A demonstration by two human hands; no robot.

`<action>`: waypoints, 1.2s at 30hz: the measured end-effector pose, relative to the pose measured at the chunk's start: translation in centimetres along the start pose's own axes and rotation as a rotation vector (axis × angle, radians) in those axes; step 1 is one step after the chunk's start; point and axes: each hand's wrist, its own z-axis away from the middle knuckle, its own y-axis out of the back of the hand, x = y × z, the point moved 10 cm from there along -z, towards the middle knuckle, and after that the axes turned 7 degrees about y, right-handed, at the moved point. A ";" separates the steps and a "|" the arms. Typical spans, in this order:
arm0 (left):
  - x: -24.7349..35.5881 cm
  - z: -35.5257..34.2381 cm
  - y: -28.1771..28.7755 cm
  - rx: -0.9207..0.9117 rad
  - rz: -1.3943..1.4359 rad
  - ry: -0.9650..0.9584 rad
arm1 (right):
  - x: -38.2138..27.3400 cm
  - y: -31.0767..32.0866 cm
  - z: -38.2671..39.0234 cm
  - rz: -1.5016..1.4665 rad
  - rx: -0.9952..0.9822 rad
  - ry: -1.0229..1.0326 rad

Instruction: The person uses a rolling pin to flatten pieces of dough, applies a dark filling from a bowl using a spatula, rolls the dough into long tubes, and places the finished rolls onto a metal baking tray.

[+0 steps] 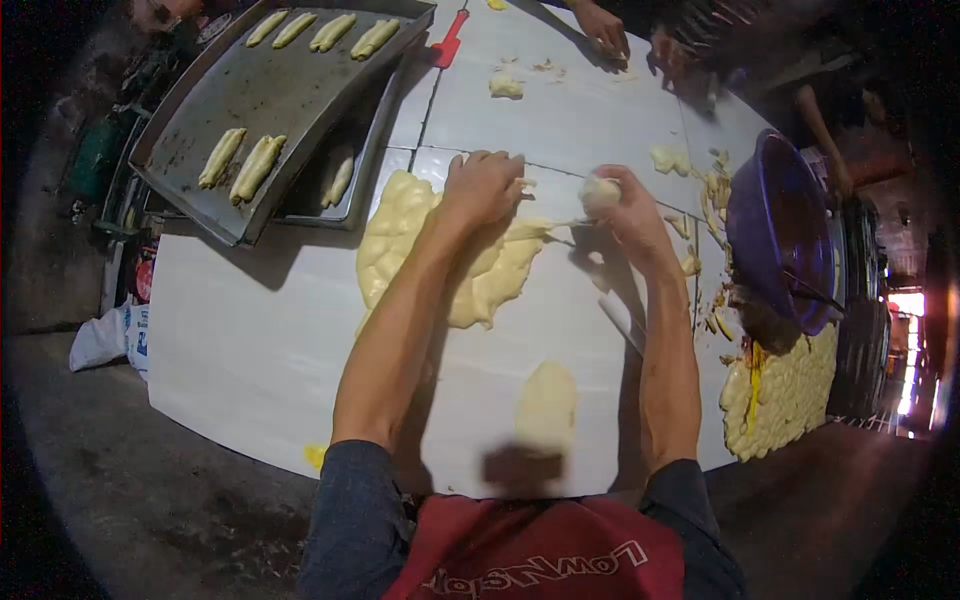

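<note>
A large pale-yellow sheet of soft dough (500, 285) lies on the white tabletop, partly under my left forearm. My left hand (485, 188) is at its far edge, fingers curled down, with a bit of dough showing at the fingertips. To the right, my right hand (632, 215) grips a small lump of dough (601, 193). A thin strand stretches from the sheet toward this hand. Nearer to me lies a flattened oval piece of dough (548, 395). Beside my right forearm a white rod-like thing (620, 318) lies partly hidden.
Stacked metal trays (190, 130) with shaped dough pieces (258, 168) stand at the far left. A red scraper (450, 42) lies beyond. At right, a purple basin (775, 230) stands by another dough mass (785, 395). Other people's hands (603, 35) work at the far edge.
</note>
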 end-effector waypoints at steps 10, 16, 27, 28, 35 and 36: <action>5.9 5.1 1.3 0.048 0.012 -0.177 | 1.0 -3.7 1.3 0.991 -0.362 0.096; 6.6 6.4 0.8 0.001 -0.056 -0.087 | 0.5 -2.3 8.0 0.346 -0.642 -0.177; 14.9 17.3 -2.5 -0.350 0.832 0.180 | 2.1 4.2 21.8 -0.259 0.044 -0.226; 16.5 18.7 -3.8 -0.421 0.900 0.212 | 3.5 4.7 22.7 -0.267 0.041 -0.234; 20.3 22.9 -8.4 -0.370 0.879 0.412 | 5.7 7.7 27.9 0.019 0.124 -0.112; 20.9 23.3 -8.8 -0.372 0.868 0.418 | 5.3 7.9 28.4 0.008 0.123 -0.114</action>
